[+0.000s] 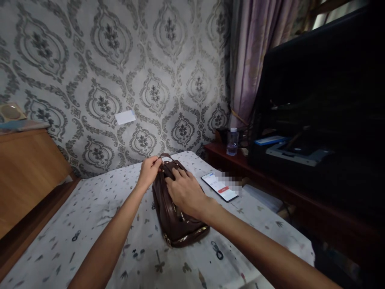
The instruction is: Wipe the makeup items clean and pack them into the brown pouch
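A dark brown bag (164, 216) with gold zips and a thin handle lies on a white patterned sheet. At its far end, my left hand (149, 171) is closed, pinching the bag near the base of the handle; the exact part between the fingertips is too small to make out. Across the upper face of the bag rests my right hand (187, 192), fingers stretched out and slightly apart. Beneath that hand a gold zip shows in part, and the rest of that face is covered. Right of the bag lies a phone (219, 187) with its screen lit, partly pixelated.
The patterned sheet (120, 216) covers the surface under the bag. A wooden headboard-like panel (27, 176) stands at left. On a dark red ledge (216, 151) at right stands a clear bottle (232, 142), beside a large black screen (313, 88). Behind is a patterned wall (126, 72).
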`<move>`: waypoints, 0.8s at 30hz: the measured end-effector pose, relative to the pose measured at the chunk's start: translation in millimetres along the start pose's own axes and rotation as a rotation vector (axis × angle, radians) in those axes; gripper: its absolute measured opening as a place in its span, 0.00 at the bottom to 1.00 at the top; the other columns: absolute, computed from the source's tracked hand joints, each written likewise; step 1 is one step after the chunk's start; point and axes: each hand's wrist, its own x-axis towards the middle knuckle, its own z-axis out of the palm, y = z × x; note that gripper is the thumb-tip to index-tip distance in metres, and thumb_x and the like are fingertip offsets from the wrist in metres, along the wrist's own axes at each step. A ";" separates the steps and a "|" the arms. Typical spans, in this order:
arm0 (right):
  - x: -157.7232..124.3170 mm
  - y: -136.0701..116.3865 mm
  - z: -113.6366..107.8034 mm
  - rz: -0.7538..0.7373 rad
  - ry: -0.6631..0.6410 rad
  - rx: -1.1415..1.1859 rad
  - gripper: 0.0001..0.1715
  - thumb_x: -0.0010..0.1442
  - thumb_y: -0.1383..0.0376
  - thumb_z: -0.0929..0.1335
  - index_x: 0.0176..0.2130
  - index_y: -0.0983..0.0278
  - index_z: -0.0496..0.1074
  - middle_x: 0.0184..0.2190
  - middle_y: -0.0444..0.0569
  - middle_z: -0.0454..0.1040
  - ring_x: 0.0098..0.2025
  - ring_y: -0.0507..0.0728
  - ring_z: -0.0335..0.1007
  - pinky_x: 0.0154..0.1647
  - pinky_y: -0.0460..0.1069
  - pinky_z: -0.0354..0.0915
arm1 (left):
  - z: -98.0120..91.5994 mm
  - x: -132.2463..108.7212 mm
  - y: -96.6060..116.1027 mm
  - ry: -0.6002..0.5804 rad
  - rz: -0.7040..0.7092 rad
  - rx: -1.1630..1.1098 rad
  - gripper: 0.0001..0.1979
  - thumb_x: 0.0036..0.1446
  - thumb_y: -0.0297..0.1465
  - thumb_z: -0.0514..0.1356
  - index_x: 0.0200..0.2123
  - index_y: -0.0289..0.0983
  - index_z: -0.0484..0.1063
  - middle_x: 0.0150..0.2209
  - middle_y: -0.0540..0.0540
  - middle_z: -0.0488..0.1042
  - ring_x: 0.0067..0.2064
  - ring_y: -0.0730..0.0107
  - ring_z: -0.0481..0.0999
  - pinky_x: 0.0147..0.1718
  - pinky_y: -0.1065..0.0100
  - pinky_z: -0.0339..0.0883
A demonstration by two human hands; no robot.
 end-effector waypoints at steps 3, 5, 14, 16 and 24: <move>-21.8 -0.5 -2.3 0.018 -0.046 0.087 0.28 0.63 0.64 0.63 0.62 0.66 0.66 0.60 0.65 0.66 0.62 0.69 0.62 0.59 0.61 0.60 | -0.6 -1.5 -2.6 0.013 0.015 0.012 0.14 0.57 0.38 0.55 0.24 0.37 0.68 0.21 0.51 0.69 0.27 0.68 0.71 0.28 0.70 0.64; -34.1 -1.9 -1.2 0.030 -0.094 0.136 0.39 0.59 0.65 0.66 0.67 0.70 0.57 0.64 0.69 0.60 0.67 0.71 0.55 0.63 0.62 0.56 | -0.1 -2.8 -4.5 0.020 0.017 0.021 0.14 0.58 0.38 0.54 0.24 0.37 0.68 0.21 0.50 0.69 0.27 0.68 0.71 0.28 0.70 0.64; -53.5 -10.0 35.8 0.072 0.191 0.213 0.31 0.64 0.64 0.63 0.63 0.72 0.64 0.66 0.68 0.57 0.67 0.69 0.55 0.66 0.63 0.54 | 5.3 -17.0 -1.1 0.050 0.037 0.063 0.17 0.59 0.40 0.52 0.21 0.38 0.62 0.21 0.52 0.66 0.28 0.69 0.69 0.30 0.71 0.62; -53.2 -10.4 39.7 0.075 0.220 0.206 0.30 0.64 0.64 0.63 0.63 0.71 0.65 0.66 0.68 0.58 0.66 0.69 0.57 0.65 0.63 0.55 | 5.5 -21.9 2.8 0.037 0.049 0.073 0.17 0.59 0.41 0.52 0.21 0.38 0.62 0.21 0.52 0.66 0.28 0.70 0.68 0.30 0.71 0.62; -52.5 -10.8 35.1 0.069 0.204 0.197 0.29 0.63 0.65 0.64 0.63 0.67 0.66 0.65 0.69 0.59 0.67 0.68 0.56 0.65 0.63 0.55 | 3.0 -27.1 14.3 -0.056 0.043 0.141 0.18 0.61 0.41 0.50 0.22 0.38 0.62 0.21 0.52 0.64 0.27 0.70 0.66 0.27 0.70 0.58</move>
